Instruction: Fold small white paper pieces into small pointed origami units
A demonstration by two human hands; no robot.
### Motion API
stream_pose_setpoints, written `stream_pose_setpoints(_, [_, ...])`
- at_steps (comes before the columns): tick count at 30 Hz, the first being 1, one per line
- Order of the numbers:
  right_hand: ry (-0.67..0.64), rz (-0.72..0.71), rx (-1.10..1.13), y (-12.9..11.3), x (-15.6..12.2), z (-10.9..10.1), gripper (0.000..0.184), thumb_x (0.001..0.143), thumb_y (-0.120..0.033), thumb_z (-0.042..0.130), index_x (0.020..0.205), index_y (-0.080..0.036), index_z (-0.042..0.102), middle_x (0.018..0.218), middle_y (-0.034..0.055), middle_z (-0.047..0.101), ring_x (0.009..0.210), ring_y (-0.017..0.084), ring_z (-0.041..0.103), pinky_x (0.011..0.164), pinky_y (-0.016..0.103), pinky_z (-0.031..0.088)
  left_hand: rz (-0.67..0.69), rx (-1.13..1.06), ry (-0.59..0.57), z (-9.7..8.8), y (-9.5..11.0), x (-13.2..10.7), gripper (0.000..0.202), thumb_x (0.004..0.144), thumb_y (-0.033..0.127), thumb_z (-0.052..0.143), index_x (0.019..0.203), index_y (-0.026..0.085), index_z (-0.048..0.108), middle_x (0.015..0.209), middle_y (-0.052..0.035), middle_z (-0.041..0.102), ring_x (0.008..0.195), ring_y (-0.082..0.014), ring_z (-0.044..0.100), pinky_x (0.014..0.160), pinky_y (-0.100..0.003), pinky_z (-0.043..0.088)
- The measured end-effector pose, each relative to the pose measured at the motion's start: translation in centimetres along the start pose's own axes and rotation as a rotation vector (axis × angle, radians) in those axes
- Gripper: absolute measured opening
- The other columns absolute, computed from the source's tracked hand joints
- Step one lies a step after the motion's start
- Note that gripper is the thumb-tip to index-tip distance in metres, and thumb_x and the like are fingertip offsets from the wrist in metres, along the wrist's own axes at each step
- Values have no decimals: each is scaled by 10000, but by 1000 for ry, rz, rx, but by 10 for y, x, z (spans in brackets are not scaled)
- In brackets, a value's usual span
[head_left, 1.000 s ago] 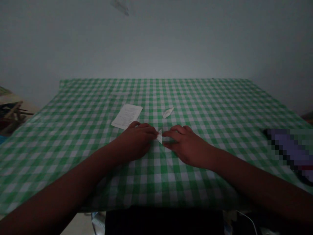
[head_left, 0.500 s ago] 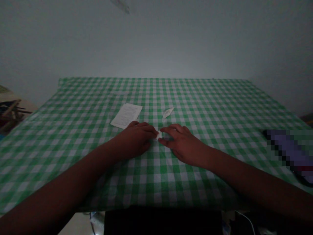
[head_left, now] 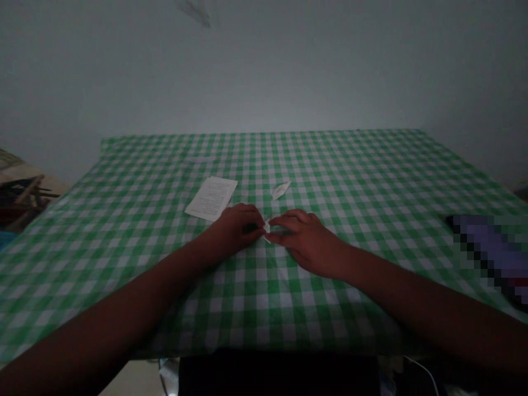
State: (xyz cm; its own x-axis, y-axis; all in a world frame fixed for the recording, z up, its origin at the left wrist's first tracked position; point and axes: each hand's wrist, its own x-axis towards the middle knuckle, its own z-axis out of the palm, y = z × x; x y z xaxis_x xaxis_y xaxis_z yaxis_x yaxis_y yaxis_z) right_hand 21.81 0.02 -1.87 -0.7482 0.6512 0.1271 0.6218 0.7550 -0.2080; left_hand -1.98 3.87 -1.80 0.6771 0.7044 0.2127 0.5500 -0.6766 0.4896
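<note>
Between my fingertips, low over the checked tablecloth, is a small folded piece of white paper, mostly covered by the fingers. My left hand pinches its left side with thumb and fingers. From the right, my right hand grips the same paper, its thumb near the lower edge and its fingers near the upper edge. A little beyond the hands lies a pointed, folded paper piece. Just past my left hand rests a sheet of printed paper, possibly several stacked.
A dark, purple-faced object, partly pixelated, lies at the table's right side. A pale wall rises behind the table. Wooden pieces stand off the left edge, and a white cable hangs below the front edge.
My left thumb and fingers have shifted into a clearer pinch on the small paper, with a gap showing between them. My right hand has barely moved. The view has tilted slightly.
</note>
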Motion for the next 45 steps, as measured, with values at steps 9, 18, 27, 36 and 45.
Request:
stream_pose_setpoints(9, [5,2,-36,-2,4,2,505,880,-93,513,1358,-240,582,1423,118,504,1292,323,364,1002,511,376,-20,62,-68,0,0,-2,175,927,249,591,1020,257,739,1089,-40,679,1017,-203,599,891,-363,447])
stream_pose_setpoints(18, [-27,-19,-89,-9,0,-2,526,870,-84,510,1381,-200,557,1430,148,486,1302,351,354,1004,539,371,-63,169,-121,-3,11,-2,175,937,258,570,1004,250,731,1112,-32,662,1037,-213,577,891,-383,393])
stream_pose_setpoints(27, [60,-78,103,-5,-7,-5,400,875,-103,538,1189,-295,697,1398,85,517,1251,309,417,975,511,396,-13,172,-91,-2,9,-3,188,947,251,543,1018,246,717,1114,-37,669,1056,-222,574,890,-390,378])
stream_pose_setpoints(36, [242,27,188,12,2,0,247,910,-146,512,1063,-175,704,1048,82,667,1009,234,547,890,419,429,175,15,-54,5,1,-5,267,897,64,496,1070,189,658,1133,-54,686,1093,-183,595,990,-370,416])
stream_pose_setpoints(45, [141,140,89,-3,8,5,187,899,-283,589,1018,-173,682,1024,86,626,1002,241,508,873,403,403,102,123,-48,11,16,-6,163,926,172,519,997,172,666,1043,-75,639,995,-210,567,937,-400,435])
